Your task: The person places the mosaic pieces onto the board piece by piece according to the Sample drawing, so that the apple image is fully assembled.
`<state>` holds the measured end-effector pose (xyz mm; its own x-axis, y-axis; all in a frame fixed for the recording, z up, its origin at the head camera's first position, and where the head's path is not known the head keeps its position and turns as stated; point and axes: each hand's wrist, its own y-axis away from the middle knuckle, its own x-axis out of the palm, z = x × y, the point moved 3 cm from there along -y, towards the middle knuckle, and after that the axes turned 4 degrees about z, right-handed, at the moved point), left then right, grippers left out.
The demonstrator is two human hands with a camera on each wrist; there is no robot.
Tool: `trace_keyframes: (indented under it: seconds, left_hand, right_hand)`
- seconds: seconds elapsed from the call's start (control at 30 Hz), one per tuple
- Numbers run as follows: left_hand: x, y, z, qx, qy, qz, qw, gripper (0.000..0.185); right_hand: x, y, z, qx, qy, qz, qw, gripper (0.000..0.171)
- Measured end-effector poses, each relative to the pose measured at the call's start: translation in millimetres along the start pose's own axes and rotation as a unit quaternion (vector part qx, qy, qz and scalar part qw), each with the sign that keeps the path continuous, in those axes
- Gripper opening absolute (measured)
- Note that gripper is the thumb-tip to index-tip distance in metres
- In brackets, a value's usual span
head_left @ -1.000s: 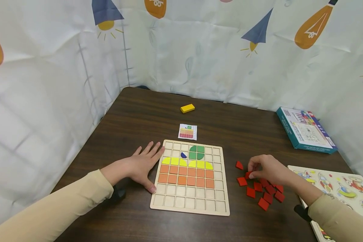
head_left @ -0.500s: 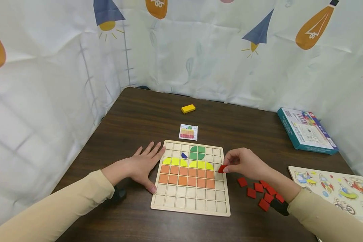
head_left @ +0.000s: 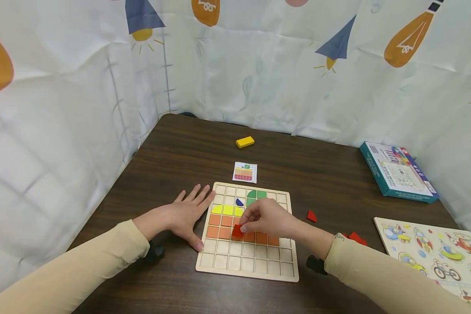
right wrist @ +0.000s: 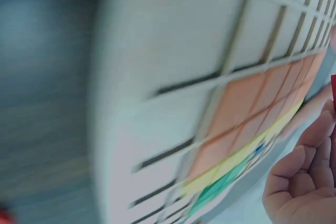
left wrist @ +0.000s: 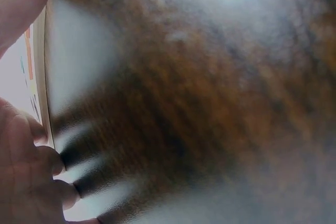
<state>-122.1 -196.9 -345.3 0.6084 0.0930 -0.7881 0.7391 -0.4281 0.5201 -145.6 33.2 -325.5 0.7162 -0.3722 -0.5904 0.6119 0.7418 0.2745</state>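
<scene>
The right hand [head_left: 267, 218] is over the middle of the wooden grid board [head_left: 247, 270], fingers and thumb pinching a red square tile [head_left: 237, 231] just above the orange rows, and whether the tile touches the board yet I cannot tell, since the fingers cover the cell beneath it. That hand also hides part of the yellow row and the lower edge of the green pieces [head_left: 257, 195]; only a blue piece [head_left: 239, 202] and the left yellows peek out beside it. The left hand [head_left: 184, 214] lies flat on the dark table [head_left: 172, 148], fingers spread, thumb and fingertips touching the board's left edge. The left wrist view is mostly a brown blur, with just the fingers [left wrist: 31, 182] and a pale strip of board edge readable. The right wrist view is smeared too, showing grid cells, orange tiles and curled fingers [right wrist: 304, 182] at the corner, with a sliver of red cut off by the frame. Of the loose red tiles [head_left: 353, 237], most are hidden behind the right sleeve; one red tile [head_left: 311, 216] sits alone just right of the board. The board's two bottom rows and rightmost column stand bare of pieces. Beyond the board lie a small pattern card [head_left: 245, 172] close to its far edge and a yellow block [head_left: 245, 141] farther back, open tabletop around both. A teal box [head_left: 398, 172] sits near the right curtain, and a vehicle puzzle [head_left: 435, 257] runs off the lower right corner.
</scene>
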Motion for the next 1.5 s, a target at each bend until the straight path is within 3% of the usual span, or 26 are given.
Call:
trace_keyframes:
  seconds: [0.23, 0.47, 0.77, 1.1, 1.33, 1.5]
  left_hand:
    - [0.5, -2.4, -1.3, 0.006, -0.001, -0.001, 1.0, 0.143]
    - [0.7, -2.3, -1.7, 0.007, -0.003, -0.006, 1.0, 0.143]
    - [-0.3, -1.8, 0.2, 0.013, -0.005, -0.011, 0.9998, 0.144]
    - [0.0, -1.0, 1.6, 0.014, -0.005, -0.009, 0.9998, 0.144]
    - [0.3, -0.2, 1.6, 0.014, -0.003, -0.01, 0.9998, 0.143]
    - [0.3, 1.0, 1.2, 0.013, 0.0, -0.011, 0.9999, 0.143]
  right_hand:
    - [28.7, -22.2, 24.7, -0.013, 0.015, 0.027, 0.999, 0.004]
    - [42.7, -34.0, 34.5, -0.004, 0.036, 0.041, 0.999, 0.003]
    - [51.1, -36.1, 43.2, -0.001, 0.087, 0.032, 0.996, 0.005]
    - [57.9, -39.1, 47.4, -0.012, 0.17, 0.019, 0.985, 0.009]
    - [59.2, -40.7, 48.9, -0.023, 0.197, 0.017, 0.98, 0.008]
    - [50.3, -37.1, 47.8, -0.045, 0.182, 0.0, 0.982, 0.009]
